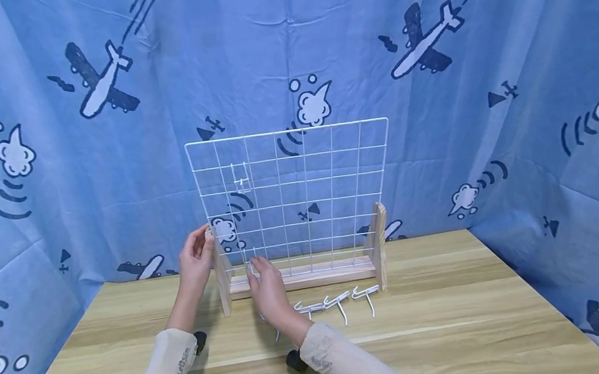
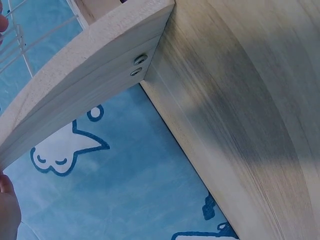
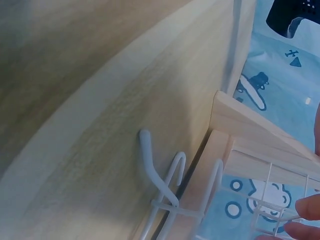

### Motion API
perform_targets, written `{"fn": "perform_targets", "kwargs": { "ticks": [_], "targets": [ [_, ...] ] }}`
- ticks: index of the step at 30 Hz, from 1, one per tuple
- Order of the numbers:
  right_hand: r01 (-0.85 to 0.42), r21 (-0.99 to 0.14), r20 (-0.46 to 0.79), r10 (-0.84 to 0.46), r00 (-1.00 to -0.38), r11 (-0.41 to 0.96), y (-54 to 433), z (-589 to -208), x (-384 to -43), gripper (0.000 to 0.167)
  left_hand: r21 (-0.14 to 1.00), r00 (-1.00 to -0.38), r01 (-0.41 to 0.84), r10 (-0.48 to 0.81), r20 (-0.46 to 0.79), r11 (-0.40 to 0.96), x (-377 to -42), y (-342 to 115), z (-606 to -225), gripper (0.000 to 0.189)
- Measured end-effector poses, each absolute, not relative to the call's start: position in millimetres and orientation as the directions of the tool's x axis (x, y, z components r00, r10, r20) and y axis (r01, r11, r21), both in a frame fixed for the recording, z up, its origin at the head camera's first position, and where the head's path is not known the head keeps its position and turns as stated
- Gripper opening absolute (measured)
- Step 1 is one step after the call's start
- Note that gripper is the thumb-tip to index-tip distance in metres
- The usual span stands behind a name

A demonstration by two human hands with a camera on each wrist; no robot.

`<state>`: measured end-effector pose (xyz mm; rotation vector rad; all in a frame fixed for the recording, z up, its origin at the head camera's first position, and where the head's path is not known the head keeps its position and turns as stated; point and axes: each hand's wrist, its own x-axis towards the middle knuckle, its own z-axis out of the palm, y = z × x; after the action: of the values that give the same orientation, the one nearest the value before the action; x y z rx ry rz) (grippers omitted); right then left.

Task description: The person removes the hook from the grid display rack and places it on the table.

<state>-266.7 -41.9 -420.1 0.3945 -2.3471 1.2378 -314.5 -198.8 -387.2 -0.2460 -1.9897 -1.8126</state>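
A white wire grid panel [image 1: 306, 180] stands upright in a wooden stand [image 1: 306, 277]. My left hand [image 1: 195, 257] grips the top of the stand's left side piece [image 1: 221, 275], thumb on the near side. At the grid's lower left, my right hand [image 1: 270, 289] pinches a white wire hook [image 1: 247, 260], which overlaps the grid wires. In the right wrist view, its fingertips [image 3: 309, 206] close around the hook's thin prong. Another white hook [image 1: 241, 180] hangs higher up on the grid's left part.
Several loose white hooks [image 1: 337, 302] lie in a row on the wooden table [image 1: 447, 316] before the stand, one partly behind my right hand. A blue curtain with airplane prints [image 1: 289, 53] hangs close behind. Two screws [image 2: 140, 59] show on the left side piece.
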Motion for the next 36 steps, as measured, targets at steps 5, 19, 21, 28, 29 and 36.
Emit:
{"fn": "perform_targets", "kwargs": {
  "ticks": [5, 19, 21, 28, 29, 36],
  "targets": [
    [-0.444, -0.693, 0.521, -0.031, -0.853, 0.568, -46.2, -418.9, -271.4, 0.030, 0.897, -0.883, 0.422, -0.165, 0.439, 0.130, -314.2, -198.2, -384.9, 0.038],
    [-0.501, -0.607, 0.608, -0.046, -0.793, 0.617, -46.3, -421.4, -273.8, 0.026, 0.905, -0.893, 0.403, -0.160, 0.421, 0.134, -314.4, -198.5, -385.0, 0.038],
    [-0.502, -0.604, 0.611, -0.046, -0.790, 0.619, -45.9, -420.8, -273.6, 0.025, 0.904, -0.891, 0.405, -0.162, 0.424, 0.138, -314.3, -198.4, -384.9, 0.038],
    [-0.517, -0.596, 0.626, -0.047, -0.778, 0.615, -45.5, -416.4, -271.0, 0.025, 0.898, -0.884, 0.418, -0.169, 0.437, 0.134, -314.2, -197.5, -384.3, 0.038],
    [-0.520, -0.595, 0.627, -0.050, -0.777, 0.612, -45.5, -415.5, -270.5, 0.025, 0.899, -0.884, 0.417, -0.169, 0.436, 0.135, -314.2, -197.6, -384.4, 0.038],
    [-0.511, -0.610, 0.608, -0.056, -0.792, 0.606, -42.8, -411.8, -267.5, 0.026, 0.901, -0.888, 0.409, -0.164, 0.430, 0.146, -313.7, -198.5, -384.2, 0.038]
  ]
}}
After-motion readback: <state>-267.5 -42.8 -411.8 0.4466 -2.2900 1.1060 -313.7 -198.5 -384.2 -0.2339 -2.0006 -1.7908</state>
